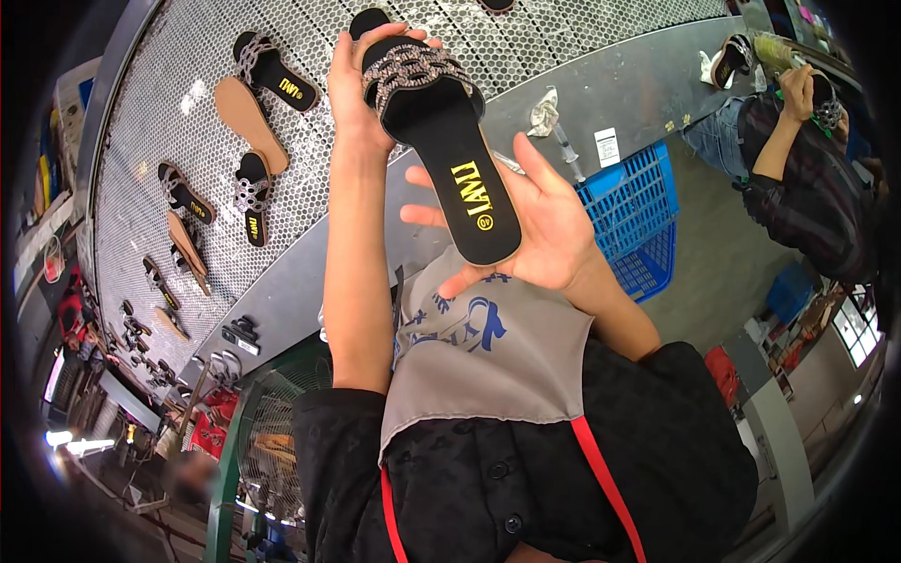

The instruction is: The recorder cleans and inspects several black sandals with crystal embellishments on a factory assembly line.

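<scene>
I hold a black flat sandal (450, 141) with a sparkly woven strap and a yellow logo on its insole. My left hand (361, 80) grips its toe end from the left, fingers curled over the strap. My right hand (530, 220) lies under the heel end, palm up and fingers spread, cradling it. The sandal hangs above a perforated metal conveyor (188, 122).
Several more black sandals (272, 70) and tan soles (249, 122) ride on the conveyor. A blue plastic crate (638, 202) stands under its grey edge. Another person (807, 159) works at the upper right. A green fan (267, 441) stands at the lower left.
</scene>
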Demonstrator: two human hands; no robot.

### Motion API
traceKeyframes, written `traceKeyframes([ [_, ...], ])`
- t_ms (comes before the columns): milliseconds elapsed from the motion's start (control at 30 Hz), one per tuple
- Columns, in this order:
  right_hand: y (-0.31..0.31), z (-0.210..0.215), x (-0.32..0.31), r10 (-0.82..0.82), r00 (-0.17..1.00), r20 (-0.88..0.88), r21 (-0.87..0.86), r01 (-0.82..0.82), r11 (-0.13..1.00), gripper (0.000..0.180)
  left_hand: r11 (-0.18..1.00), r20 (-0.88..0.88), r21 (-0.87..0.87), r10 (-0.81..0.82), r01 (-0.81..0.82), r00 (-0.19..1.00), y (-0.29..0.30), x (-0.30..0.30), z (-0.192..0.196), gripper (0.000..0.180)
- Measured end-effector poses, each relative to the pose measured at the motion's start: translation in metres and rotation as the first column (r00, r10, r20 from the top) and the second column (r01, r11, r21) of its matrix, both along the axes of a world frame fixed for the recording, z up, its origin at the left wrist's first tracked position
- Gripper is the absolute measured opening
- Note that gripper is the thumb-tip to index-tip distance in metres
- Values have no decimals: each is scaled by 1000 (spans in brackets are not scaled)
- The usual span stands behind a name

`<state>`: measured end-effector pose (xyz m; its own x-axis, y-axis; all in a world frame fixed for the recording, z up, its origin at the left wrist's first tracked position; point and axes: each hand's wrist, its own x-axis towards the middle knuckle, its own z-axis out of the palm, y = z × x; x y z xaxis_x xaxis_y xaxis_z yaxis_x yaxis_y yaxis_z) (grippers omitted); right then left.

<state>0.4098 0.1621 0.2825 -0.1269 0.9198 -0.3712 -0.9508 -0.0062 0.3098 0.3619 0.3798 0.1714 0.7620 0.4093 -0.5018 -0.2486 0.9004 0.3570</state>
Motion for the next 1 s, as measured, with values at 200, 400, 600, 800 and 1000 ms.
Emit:
traceKeyframes([
  [200, 6, 11, -2, -49, 999, 17, 20, 48, 999, 73, 999, 13, 3, -50, 50, 999, 5, 6, -3, 61],
  [400, 3, 19, -11, -59, 998, 39, 12, 58, 998, 71, 997, 78, -52, -44, 49, 996, 0, 0, -2, 58],
  [600, 0, 27, -14, -68, 996, 56, 42, 66, 997, 70, 997, 78, -40, -63, 67, 995, -4, -1, 8, 55],
  [800, -9, 31, -14, -73, 984, 165, 6, 73, 997, 59, 996, -5, 52, 79, -79, 997, -13, -6, 24, 48],
  [1000, -60, 33, 0, 193, 378, 906, -287, 212, 934, 53, 975, 554, -165, 218, -151, 803, -29, -134, 25, 65],
])
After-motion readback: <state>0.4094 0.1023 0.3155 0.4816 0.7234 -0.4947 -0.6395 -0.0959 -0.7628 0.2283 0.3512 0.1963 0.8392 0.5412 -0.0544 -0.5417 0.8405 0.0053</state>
